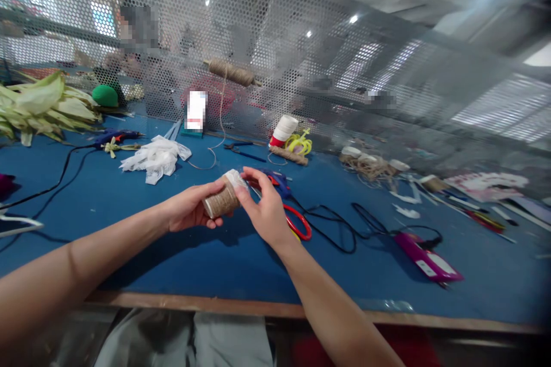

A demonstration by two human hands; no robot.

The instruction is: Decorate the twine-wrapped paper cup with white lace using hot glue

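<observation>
My left hand (187, 209) is wrapped round a small cylinder covered in brown twine (220, 202), held above the blue table (215, 258). A white lace band (236, 177) runs round the cylinder's far end. My right hand (266, 209) pinches that lace end with thumb and fingers. Both hands sit close together over the middle of the table. Red-handled scissors (299, 222) lie just beyond my right hand.
A pile of white lace (155, 159) lies at left, near a glue gun (116, 137) and green leaves (38, 104). A twine spool (231, 73) hangs on the perforated screen. A white spool (283, 130), black cables (340, 226) and a pink device (426, 258) are at right. A person sits behind the screen.
</observation>
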